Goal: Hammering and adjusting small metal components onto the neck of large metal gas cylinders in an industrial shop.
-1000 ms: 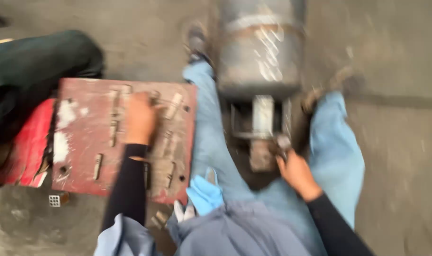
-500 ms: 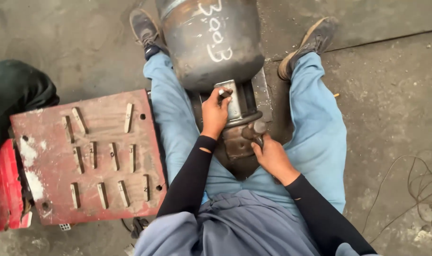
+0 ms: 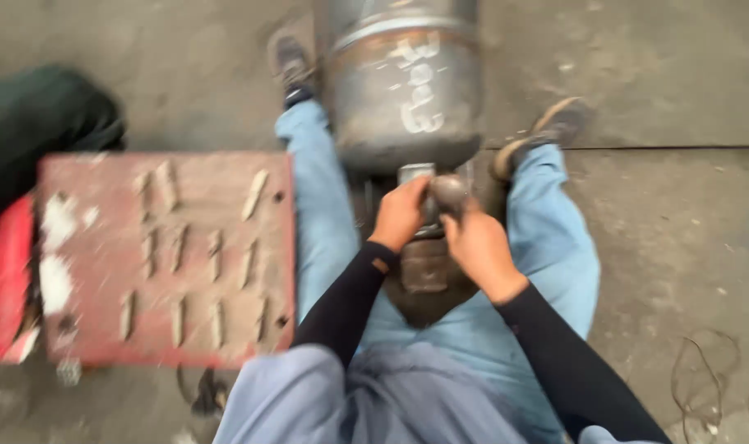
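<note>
Down at the centre of the frame, both hands are meeting at the near end of a large grey metal cylinder point(image 3: 403, 90), which is lying on the concrete floor point(image 3: 662, 247) between the person's outstretched legs and filling the upper middle of the picture. White chalk marks are showing on its rounded side, too blurred to make out. The left hand point(image 3: 399, 215) is curling against a small metal fitting point(image 3: 424, 238) just below the cylinder's end, fingers bent around its left edge; whether it is truly gripping or only pressing there, I cannot tell through the motion blur. The right hand point(image 3: 479, 247) is closing around a short dark tool with a rounded head point(image 3: 448, 193), and that head is sitting right against the fitting, touching or nearly so. Both forearms are wearing long black sleeves, running up from the lower edge of the frame.

Left of the legs, a worn red metal plate point(image 3: 87, 329) is lying flat, carrying rows of small pale metal pieces point(image 3: 214, 255) set on end or slightly slanted. A red object point(image 3: 3, 279) is peeking out at the far left edge beside it, and a dark green bundle point(image 3: 37, 131) is sitting in the upper left. Thin wire loops point(image 3: 703, 378) are lying on the floor at the lower right.
</note>
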